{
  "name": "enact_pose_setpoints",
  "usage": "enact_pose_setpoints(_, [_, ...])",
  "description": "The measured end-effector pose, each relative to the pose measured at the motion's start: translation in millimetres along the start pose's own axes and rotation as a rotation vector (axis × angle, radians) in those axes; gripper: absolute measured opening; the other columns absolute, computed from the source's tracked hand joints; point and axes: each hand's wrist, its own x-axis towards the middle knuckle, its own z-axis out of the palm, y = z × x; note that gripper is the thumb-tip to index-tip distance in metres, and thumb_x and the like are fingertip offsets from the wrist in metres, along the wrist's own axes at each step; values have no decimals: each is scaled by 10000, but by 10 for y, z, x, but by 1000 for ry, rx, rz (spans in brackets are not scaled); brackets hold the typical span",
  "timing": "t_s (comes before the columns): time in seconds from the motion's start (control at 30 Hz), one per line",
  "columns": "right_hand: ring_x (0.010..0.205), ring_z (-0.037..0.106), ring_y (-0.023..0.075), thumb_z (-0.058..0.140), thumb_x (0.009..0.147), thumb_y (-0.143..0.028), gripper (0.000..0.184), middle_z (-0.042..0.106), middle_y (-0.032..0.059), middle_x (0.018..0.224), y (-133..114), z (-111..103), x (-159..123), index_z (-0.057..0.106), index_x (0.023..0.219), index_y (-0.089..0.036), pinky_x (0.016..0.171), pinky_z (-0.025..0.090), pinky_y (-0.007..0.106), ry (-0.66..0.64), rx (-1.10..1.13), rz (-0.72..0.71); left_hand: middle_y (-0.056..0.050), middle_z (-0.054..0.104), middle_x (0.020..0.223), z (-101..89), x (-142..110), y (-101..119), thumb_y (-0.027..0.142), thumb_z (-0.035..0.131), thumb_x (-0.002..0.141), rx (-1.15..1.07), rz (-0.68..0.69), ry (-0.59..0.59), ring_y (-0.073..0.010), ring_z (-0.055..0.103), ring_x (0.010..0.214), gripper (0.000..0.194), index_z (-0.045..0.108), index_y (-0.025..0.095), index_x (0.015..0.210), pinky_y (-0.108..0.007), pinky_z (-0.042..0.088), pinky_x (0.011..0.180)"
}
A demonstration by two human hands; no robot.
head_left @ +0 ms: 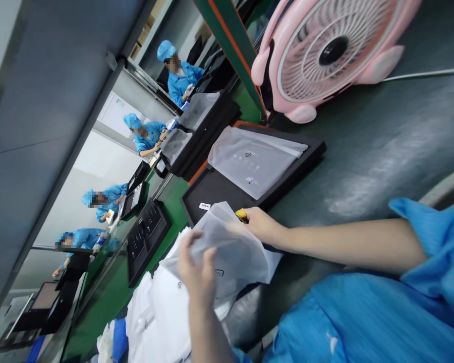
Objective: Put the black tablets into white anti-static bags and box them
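My left hand (pixel 197 269) is closed on the near edge of a translucent plastic bag (pixel 232 249) and lifts it off a stack of white bags (pixel 155 310). My right hand (pixel 259 224) pinches the far edge of the same bag; a small yellow object (pixel 241 215) shows at its fingers. Just beyond lies a black flat panel (pixel 212 189) with a white barcode sticker, and another translucent bag (pixel 255 159) is draped over the black panel behind it.
A pink desk fan (pixel 325 55) stands on the dark mat (pixel 382 146) at the upper right. More black panels (pixel 146 237) ride the green conveyor (pixel 117 287). Several co-workers in blue coats and caps (pixel 179 75) work along the line's far side.
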Motion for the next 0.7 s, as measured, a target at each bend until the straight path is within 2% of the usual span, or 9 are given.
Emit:
enact_pose_setpoints(0.03, [578,442,116,563,563,-326,202,517,-2,582,-91,-18,12,525,593,-129,528,358,231,-21,-38,-23,-130,565,1068,-164,110,-60,495,601,685,66,-20,35,-251,517,1009,550,510,144,1099,-409,377,920])
enact_pose_setpoints(0.07, [585,453,117,562,578,-317,195,532,-2,594,-193,-34,29,539,609,-126,536,363,228,-47,-75,-52,-127,576,1056,-307,208,-113,496,635,639,134,-76,-22,-271,520,1001,593,518,138,1096,-412,377,907])
enact_pose_setpoints(0.17, [568,447,96,557,607,-252,127,524,-21,576,-532,-75,134,552,617,-125,547,355,211,-162,-270,-149,-76,628,802,-537,357,-232,514,616,612,169,-299,-389,-253,568,776,464,616,125,864,-333,436,702])
enact_pose_setpoints(0.2, [558,440,89,559,620,-246,120,515,-27,567,-644,-97,188,556,620,-126,546,350,207,-219,-338,-174,-58,615,713,-548,350,-263,521,590,626,125,-337,-435,-228,561,700,426,618,122,774,-299,428,634])
enact_pose_setpoints(0.23, [557,441,85,552,647,-254,128,517,-30,573,-748,-130,248,566,638,-127,552,352,205,-302,-379,-191,-49,604,669,-538,320,-295,522,569,638,76,-349,-406,-212,552,663,415,611,118,724,-278,419,599])
enact_pose_setpoints(0.33, [655,506,89,490,747,-290,206,581,-18,700,-980,-301,418,608,771,-124,647,392,196,-637,-352,-220,-56,633,723,-457,167,-404,511,556,657,7,-385,-99,-217,571,726,423,610,108,775,-277,435,654])
enact_pose_setpoints(0.43, [704,530,90,577,709,-275,238,606,-16,766,-1075,-506,516,611,867,-101,701,400,189,-868,-502,-230,-73,649,761,-404,44,-513,543,565,644,-31,-474,105,-232,580,784,459,614,117,808,-298,447,704])
enact_pose_setpoints(0.57, [542,482,94,670,592,-113,225,545,-52,575,-1213,-605,644,623,812,-98,612,370,208,-879,-1018,-397,-59,638,700,-352,-10,-609,572,609,597,-184,-540,159,-213,575,698,433,607,168,752,-316,462,652])
enact_pose_setpoints(0.7, [671,508,105,600,661,-76,225,556,-27,681,-1688,-542,908,626,883,-99,702,372,235,-814,-1222,-840,-57,667,822,-211,37,-657,519,593,644,-376,-567,202,-226,610,831,311,563,224,736,-346,491,772])
